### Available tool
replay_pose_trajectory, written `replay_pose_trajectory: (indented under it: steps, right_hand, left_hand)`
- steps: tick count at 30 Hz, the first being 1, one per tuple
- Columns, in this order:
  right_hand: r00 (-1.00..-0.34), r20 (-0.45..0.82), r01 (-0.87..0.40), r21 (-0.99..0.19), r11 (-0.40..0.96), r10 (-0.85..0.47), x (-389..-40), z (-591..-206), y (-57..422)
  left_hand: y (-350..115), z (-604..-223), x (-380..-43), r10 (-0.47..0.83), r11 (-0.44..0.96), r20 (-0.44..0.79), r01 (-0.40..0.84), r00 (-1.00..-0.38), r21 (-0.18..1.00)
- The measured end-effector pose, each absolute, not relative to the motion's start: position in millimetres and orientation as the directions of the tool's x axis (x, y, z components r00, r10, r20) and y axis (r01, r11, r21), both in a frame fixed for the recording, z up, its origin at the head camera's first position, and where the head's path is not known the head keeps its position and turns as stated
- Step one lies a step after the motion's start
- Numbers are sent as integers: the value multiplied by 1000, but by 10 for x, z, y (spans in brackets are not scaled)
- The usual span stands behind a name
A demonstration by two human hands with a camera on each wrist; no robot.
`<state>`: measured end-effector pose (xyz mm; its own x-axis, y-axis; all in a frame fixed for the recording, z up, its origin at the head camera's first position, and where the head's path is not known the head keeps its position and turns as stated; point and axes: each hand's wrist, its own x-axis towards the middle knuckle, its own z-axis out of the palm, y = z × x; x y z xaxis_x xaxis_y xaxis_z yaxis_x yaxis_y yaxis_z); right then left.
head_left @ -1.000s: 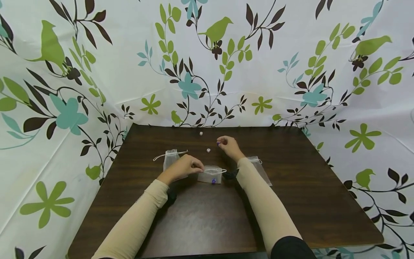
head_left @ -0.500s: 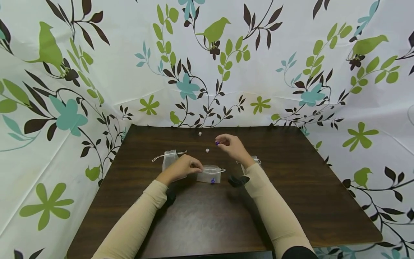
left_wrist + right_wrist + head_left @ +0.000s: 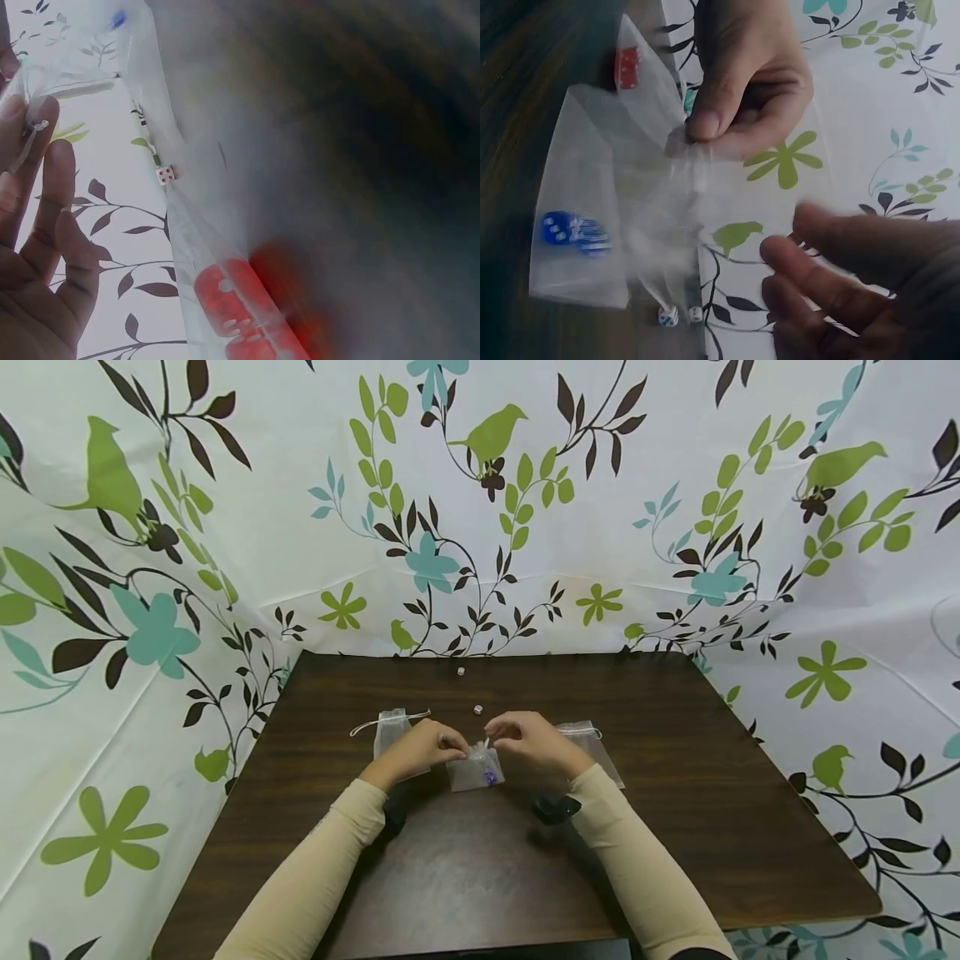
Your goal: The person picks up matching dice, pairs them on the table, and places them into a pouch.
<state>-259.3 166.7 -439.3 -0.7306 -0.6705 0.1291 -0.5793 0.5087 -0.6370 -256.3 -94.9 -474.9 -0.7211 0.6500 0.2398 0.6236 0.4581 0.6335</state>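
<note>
My left hand [image 3: 420, 750] pinches the mouth of a small sheer drawstring bag [image 3: 461, 777], its thumb and fingertips on the gathered edge [image 3: 686, 150]. Two blue dice [image 3: 559, 227] show through the mesh near the bag's bottom. My right hand [image 3: 536, 742] is just right of the bag's mouth. In the right wrist view its fingers [image 3: 780, 255] are loosely bent, with a gap to the thumb and nothing seen between them. A bit of white cord [image 3: 34, 139] lies by the left fingers in the left wrist view.
Another sheer bag [image 3: 388, 731] lies left, holding red dice [image 3: 225, 296]. A third bag [image 3: 600, 752] lies right, partly behind the right hand. White dice stand behind: one nearer [image 3: 477, 710], one by the back edge [image 3: 461, 672] of the brown table [image 3: 675, 827].
The right hand has come down and toward the middle bag, and the blue die it pinched is now in that bag beside the other. The left hand keeps its hold.
</note>
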Motion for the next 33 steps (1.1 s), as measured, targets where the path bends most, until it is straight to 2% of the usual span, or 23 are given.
replay_pose_trajectory:
  steps: [3, 7, 14, 23, 33]
  right_hand:
    - [-708, 58, -551, -668, 500, -704, -2611, -4466, 1684]
    - [-661, 1, -577, -640, 507, -751, -2691, -4576, 1681]
    - [-683, 92, -638, -557, 531, -725, -2706, -4608, 1663]
    - [-687, 251, -695, -501, 515, -682, -2576, -4302, 1611]
    - [-700, 312, -694, -510, 509, -642, -2587, -4162, 1667]
  left_hand:
    - [-951, -4738, -2545, 643, 452, 242, 615, -727, 646]
    - [-955, -4730, -2540, 633, 457, 235, 601, -738, 655]
    - [-959, -4661, -2528, 622, 459, 242, 597, -745, 658]
    - [-976, -4477, -2535, 558, 412, 332, 601, -761, 685]
    - [-1006, -4372, -2554, 482, 359, 403, 595, -778, 719]
